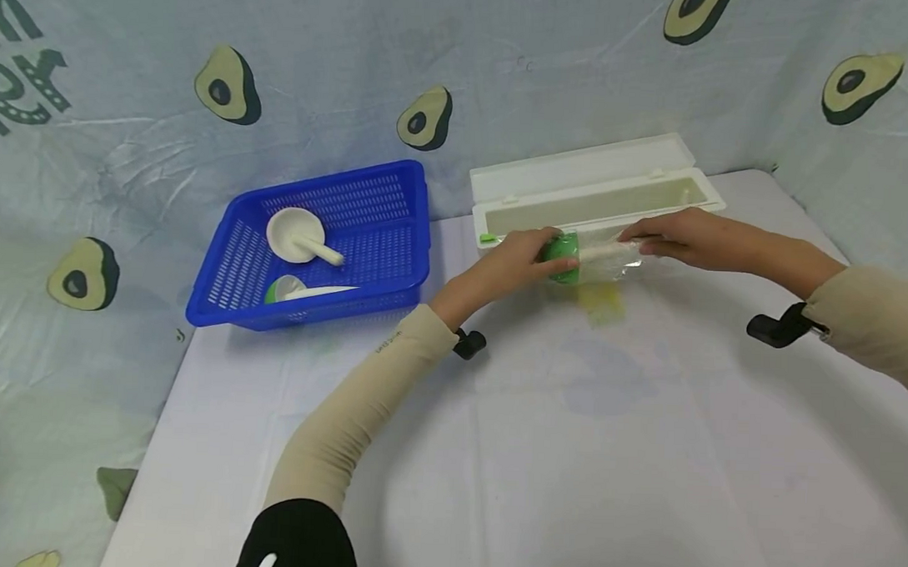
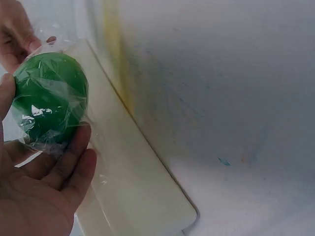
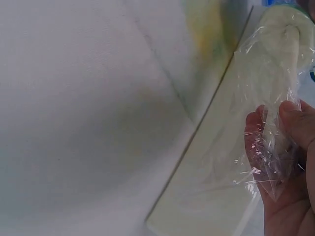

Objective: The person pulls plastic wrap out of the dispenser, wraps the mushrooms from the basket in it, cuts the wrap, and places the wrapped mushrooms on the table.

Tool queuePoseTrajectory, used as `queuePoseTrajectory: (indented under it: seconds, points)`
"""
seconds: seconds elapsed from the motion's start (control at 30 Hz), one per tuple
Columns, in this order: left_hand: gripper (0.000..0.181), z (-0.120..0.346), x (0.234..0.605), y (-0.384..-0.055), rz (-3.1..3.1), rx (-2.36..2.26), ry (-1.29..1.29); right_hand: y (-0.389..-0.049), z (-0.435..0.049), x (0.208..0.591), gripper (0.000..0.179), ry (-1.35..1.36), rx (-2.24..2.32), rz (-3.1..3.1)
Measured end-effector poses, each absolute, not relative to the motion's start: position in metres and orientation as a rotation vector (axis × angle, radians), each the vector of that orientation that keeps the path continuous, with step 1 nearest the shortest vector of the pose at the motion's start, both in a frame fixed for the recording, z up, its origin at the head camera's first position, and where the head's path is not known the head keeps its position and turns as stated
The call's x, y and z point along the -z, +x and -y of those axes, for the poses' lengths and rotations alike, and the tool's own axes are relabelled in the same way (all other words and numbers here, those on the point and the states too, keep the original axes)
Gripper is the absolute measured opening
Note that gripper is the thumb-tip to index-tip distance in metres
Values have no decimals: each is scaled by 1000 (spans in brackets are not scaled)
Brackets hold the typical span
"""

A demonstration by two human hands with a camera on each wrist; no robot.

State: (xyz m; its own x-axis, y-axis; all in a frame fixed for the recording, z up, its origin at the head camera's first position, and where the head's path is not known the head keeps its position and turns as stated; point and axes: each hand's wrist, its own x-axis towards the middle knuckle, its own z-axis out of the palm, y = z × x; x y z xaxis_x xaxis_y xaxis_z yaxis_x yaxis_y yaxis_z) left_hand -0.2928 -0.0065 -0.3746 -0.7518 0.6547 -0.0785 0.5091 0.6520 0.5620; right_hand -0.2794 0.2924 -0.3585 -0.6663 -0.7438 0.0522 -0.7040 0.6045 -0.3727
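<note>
A ladle (image 1: 563, 256) with a green-backed bowl and a cream handle sits inside a clear plastic bag (image 3: 268, 162). My left hand (image 1: 516, 259) grips the bowl end, fingers and thumb around the green back (image 2: 51, 98). At the other end, my right hand (image 1: 696, 239) pinches the handle through the plastic. Both hands are just in front of a long white box (image 1: 599, 207), whose hinged lid (image 1: 578, 169) stands open behind it. The box's long wall shows beneath the bag in both wrist views.
To the left stands a blue perforated basket (image 1: 310, 313). It contains a white ladle (image 1: 294, 232) and another green-and-white utensil (image 1: 283, 289). A small bright green piece (image 1: 489, 238) shows at the box's left front corner. An avocado-print sheet (image 1: 341, 63) hangs behind the white-covered table (image 1: 567, 471).
</note>
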Motion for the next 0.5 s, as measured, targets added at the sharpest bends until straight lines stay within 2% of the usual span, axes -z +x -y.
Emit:
queuePoseTrajectory:
  seconds: [0.13, 0.3, 0.5]
  points:
    - [63, 6, 376, -297, -2665, -661, 955, -286, -291, 369, 31, -1328, 624, -2765]
    - [66, 7, 381, -305, -2696, -640, 963, -295, -287, 378, 31, -1306, 646, -2812]
    - [91, 6, 388, -304, -2731, -546, 1095, -296, -282, 373, 30, -1276, 651, -2829]
